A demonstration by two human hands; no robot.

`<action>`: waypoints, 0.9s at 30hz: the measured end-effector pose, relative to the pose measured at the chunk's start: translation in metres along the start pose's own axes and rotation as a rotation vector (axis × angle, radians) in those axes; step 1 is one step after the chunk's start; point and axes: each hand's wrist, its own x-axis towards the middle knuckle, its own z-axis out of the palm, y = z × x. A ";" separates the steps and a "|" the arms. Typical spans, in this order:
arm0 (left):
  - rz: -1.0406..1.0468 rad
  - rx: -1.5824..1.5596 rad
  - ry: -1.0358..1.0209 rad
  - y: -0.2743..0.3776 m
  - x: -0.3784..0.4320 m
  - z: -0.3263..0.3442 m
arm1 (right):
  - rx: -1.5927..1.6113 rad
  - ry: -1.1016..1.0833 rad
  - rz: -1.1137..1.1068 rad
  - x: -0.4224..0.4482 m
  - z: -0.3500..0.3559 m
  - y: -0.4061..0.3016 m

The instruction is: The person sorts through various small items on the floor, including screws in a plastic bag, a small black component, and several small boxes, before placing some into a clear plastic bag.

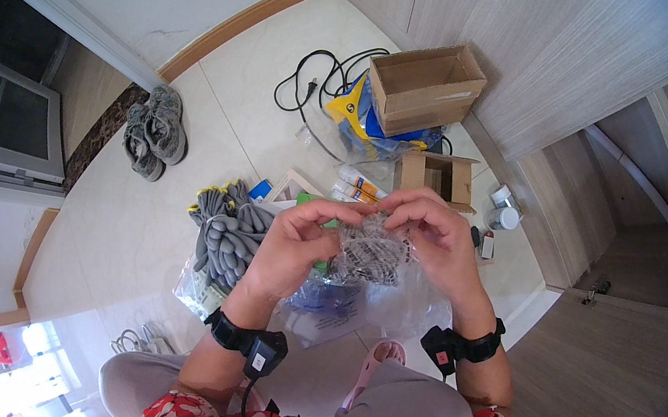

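Between my two hands is a clear plastic bag with small dark, metallic-looking pieces inside, too blurred to name. My left hand grips its left upper edge with thumb and fingers. The fingertips of my right hand pinch the bag's top near the middle. Just left of my left hand lies a tied bundle of grey work gloves with yellow cuffs. Below the held bag are a blue item in clear wrap and an empty-looking clear plastic bag. Two white tubes with orange print lie just beyond my hands.
A cardboard box rests on a blue and yellow package, beside a black power cable. A smaller open carton and lidded jars stand near the cabinet. Shoes sit left; an open cabinet door is right.
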 end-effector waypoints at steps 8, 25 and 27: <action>-0.062 -0.064 0.103 -0.006 0.001 -0.012 | -0.134 -0.241 -0.181 0.000 -0.003 -0.020; 0.022 -0.067 -0.040 0.005 0.002 0.002 | -0.287 -0.064 -0.218 -0.003 0.003 -0.005; 0.173 -0.129 -0.238 0.013 0.001 0.012 | -0.302 -0.051 -0.192 -0.004 0.002 -0.002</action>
